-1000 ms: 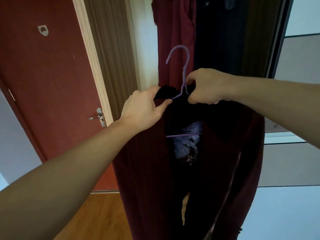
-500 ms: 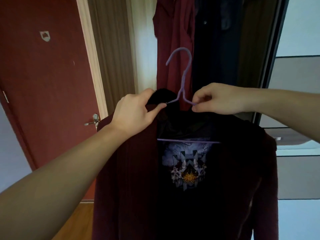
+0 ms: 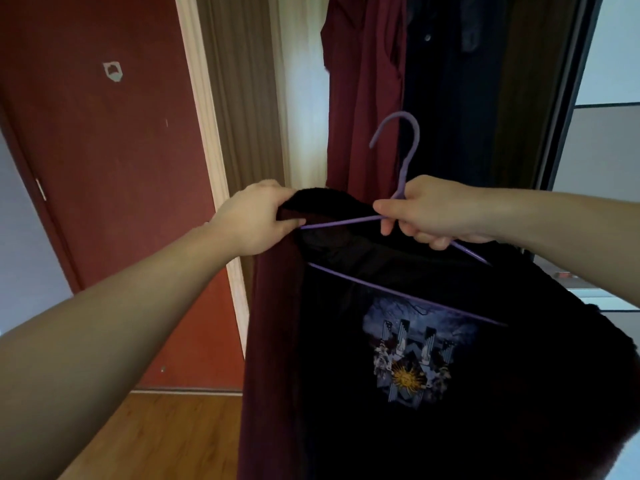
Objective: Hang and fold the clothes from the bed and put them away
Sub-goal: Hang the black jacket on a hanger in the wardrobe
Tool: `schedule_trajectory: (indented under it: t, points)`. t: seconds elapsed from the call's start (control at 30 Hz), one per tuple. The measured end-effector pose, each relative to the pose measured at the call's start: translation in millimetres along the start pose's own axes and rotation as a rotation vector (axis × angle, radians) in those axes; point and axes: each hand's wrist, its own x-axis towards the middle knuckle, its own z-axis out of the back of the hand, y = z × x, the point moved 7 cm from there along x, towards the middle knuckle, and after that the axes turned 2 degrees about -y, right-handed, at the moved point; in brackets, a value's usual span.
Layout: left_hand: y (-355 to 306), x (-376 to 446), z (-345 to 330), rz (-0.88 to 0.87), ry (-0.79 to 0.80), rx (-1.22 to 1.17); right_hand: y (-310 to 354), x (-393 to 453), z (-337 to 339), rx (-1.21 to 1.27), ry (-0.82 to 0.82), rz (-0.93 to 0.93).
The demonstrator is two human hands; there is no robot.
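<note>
Two bare forearms are reaching forward from the near edge toward a purple hanger (image 3: 403,181), taken here as the reference point. At the hanger's left shoulder, the left hand (image 3: 254,220) is pinching the black collar of a dark garment (image 3: 433,427) between thumb and curled fingers, lifting the fabric clear of the wire arm. At the base of the hook, the right hand (image 3: 433,213) is gripping the hanger with fingers curled round the junction, the right wire arm running out below the knuckles. The hanger is sitting tilted, left side higher, its lower bar crossing the garment at a slant. The garment is hanging below the hanger, partly on it; a printed emblem (image 3: 405,362) with a yellow sun is showing under the lower bar, and a maroon panel (image 3: 273,341) is falling straight down beneath the left shoulder. Behind the hanger, hanging clothes are filling an open wardrobe: a maroon piece (image 3: 363,81) just left of the hook and dark pieces (image 3: 450,98) behind and to the right of it. Further left of the hanger, a red door (image 3: 104,168) is standing in a pale frame, with wooden floor (image 3: 166,438) showing at its foot.
</note>
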Motion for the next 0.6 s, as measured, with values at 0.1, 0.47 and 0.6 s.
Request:
schedule_trajectory:
  t: [0.1, 0.47, 0.6]
  points:
    - [12.4, -4.3, -13.0, 0.094, 0.141, 0.129, 2.4, -4.8, -10.0, -0.02, -0.002, 0.012]
    - [-24.2, 4.1, -2.6, 0.139, -0.108, -0.026, 9.6, -10.8, -26.0, 0.07, -0.011, -0.08]
    - [-6.4, -15.9, -30.9, 0.165, 0.065, 0.075, 6.8, -9.8, -7.8, 0.147, -0.11, -0.092]
